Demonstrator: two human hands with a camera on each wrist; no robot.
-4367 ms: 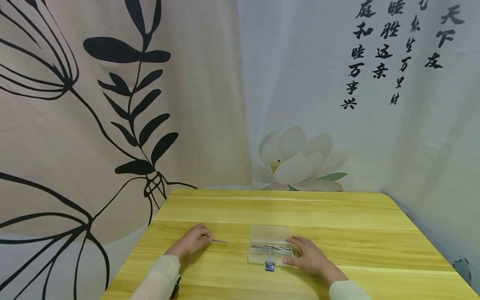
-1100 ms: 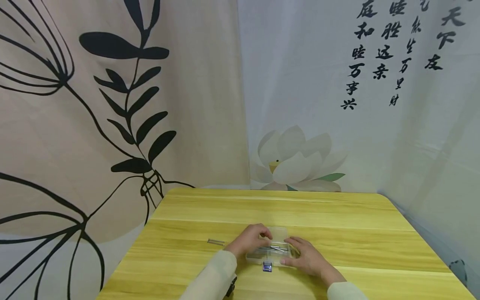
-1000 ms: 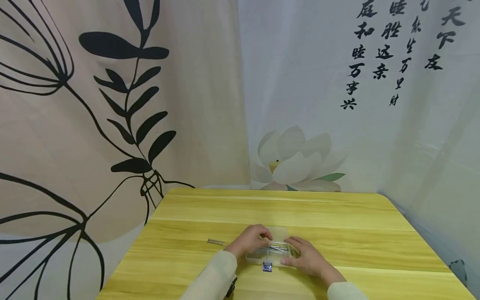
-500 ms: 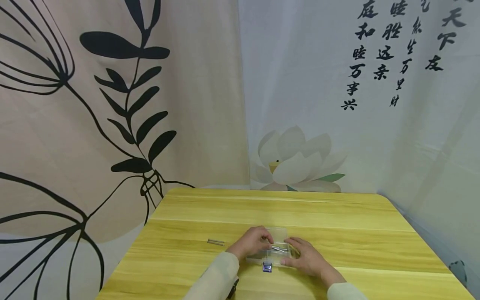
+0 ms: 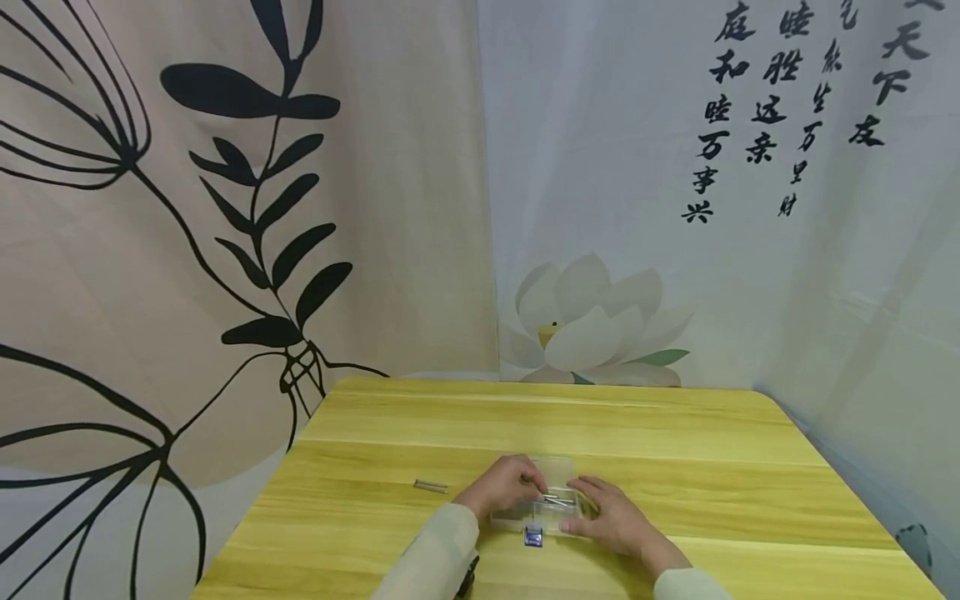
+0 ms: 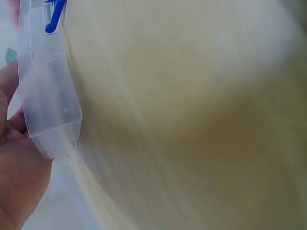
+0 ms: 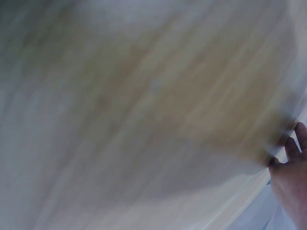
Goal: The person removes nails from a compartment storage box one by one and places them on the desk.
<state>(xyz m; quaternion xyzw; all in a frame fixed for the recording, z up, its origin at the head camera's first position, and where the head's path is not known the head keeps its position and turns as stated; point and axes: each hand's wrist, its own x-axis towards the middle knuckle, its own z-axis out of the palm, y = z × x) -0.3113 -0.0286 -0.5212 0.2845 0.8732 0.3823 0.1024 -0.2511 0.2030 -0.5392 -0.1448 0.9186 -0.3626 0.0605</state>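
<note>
A clear plastic box point(image 5: 508, 523) stands on the table with its lid folded back and a blue latch point(image 5: 533, 537) hanging at the front. Several thin metal rods point(image 5: 559, 501) lie inside. My left hand point(image 5: 502, 487) reaches over the box's left part, its curled fingertips at the ends of these rods; whether it pinches one is hidden. My right hand point(image 5: 617, 518) holds the box's right end, thumb in front and fingers behind. In the left wrist view, the left hand point(image 6: 24, 177) shows behind the box's wall point(image 6: 53, 110). The right hand point(image 7: 290, 177) appears at the right wrist view's edge.
Two more metal rods point(image 5: 431, 486) lie side by side on the wooden table point(image 5: 660, 425), left of the box. A printed cloth point(image 5: 420, 208) with plants and writing hangs behind the table.
Since the oldest frame, my left hand has set a rod down on the left and moved right, into the box. Lately its fingers shifted slightly over the rods. The right hand has stayed put.
</note>
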